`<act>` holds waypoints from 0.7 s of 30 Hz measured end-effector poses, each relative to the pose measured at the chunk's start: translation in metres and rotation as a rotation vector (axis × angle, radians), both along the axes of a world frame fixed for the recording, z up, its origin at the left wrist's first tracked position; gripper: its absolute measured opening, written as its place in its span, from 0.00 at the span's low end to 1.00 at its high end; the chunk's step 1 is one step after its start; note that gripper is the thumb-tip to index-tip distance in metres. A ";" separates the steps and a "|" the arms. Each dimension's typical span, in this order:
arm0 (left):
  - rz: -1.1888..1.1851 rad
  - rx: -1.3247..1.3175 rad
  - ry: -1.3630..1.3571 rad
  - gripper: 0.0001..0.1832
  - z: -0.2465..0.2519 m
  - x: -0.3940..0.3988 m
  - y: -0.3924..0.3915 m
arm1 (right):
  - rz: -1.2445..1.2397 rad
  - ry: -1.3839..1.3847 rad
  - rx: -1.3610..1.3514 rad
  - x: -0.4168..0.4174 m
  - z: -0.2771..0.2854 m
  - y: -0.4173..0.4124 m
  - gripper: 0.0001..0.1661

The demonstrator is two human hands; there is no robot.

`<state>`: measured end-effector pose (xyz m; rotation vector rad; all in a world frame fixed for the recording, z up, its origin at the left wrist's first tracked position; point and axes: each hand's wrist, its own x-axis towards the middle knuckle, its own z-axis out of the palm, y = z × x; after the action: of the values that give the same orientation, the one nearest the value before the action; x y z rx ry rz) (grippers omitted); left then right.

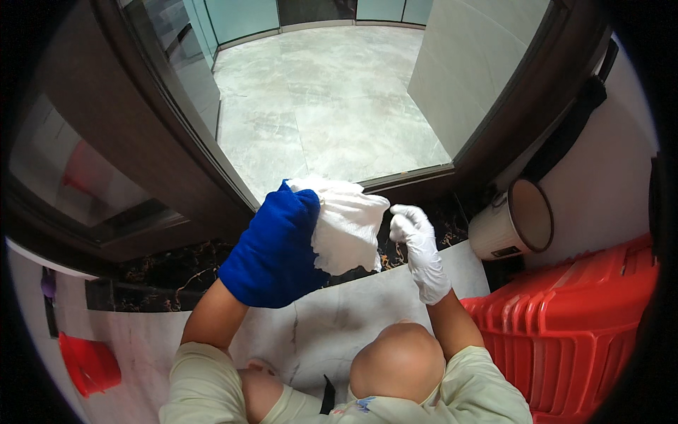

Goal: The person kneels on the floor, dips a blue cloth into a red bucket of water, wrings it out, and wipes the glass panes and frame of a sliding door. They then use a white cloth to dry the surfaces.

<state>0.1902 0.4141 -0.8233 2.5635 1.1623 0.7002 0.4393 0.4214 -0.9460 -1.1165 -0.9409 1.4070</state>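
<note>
A blue cloth drapes over my left hand and hides it, so its fingers cannot be seen. Against the blue cloth's right side hangs a crumpled white cloth, its lower edge loose. My right hand, in a white glove, is just right of the white cloth with its fingers curled. Whether those fingertips pinch anything is too small to tell. Both hands are above the dark marble threshold of a doorway.
Brown-framed glass door panels stand at the left. At the right are a beige waste bin, a black umbrella-like item and a large red plastic container. A red bucket lies lower left. My bent knees are below my hands.
</note>
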 end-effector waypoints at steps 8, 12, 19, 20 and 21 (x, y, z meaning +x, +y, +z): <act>-0.038 -0.100 -0.055 0.20 -0.013 0.000 0.001 | 0.718 -0.027 -0.032 -0.026 0.072 0.025 0.28; 0.069 -0.168 -0.103 0.22 -0.018 -0.012 0.002 | 0.637 0.469 0.254 0.000 0.045 0.037 0.25; 0.152 -0.366 -0.260 0.25 -0.046 -0.015 0.011 | 0.573 0.828 -0.356 -0.022 -0.030 -0.018 0.64; 0.134 -0.382 -0.267 0.26 -0.045 -0.013 0.011 | 0.672 1.007 -0.296 -0.022 -0.038 -0.016 0.54; 0.128 -0.400 -0.273 0.26 -0.044 -0.014 0.010 | 0.565 0.885 -0.264 -0.024 -0.030 -0.013 0.51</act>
<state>0.1762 0.4238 -0.8677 2.0120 1.2355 0.7319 0.4157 0.4081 -0.9760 -0.2854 -0.4204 2.2583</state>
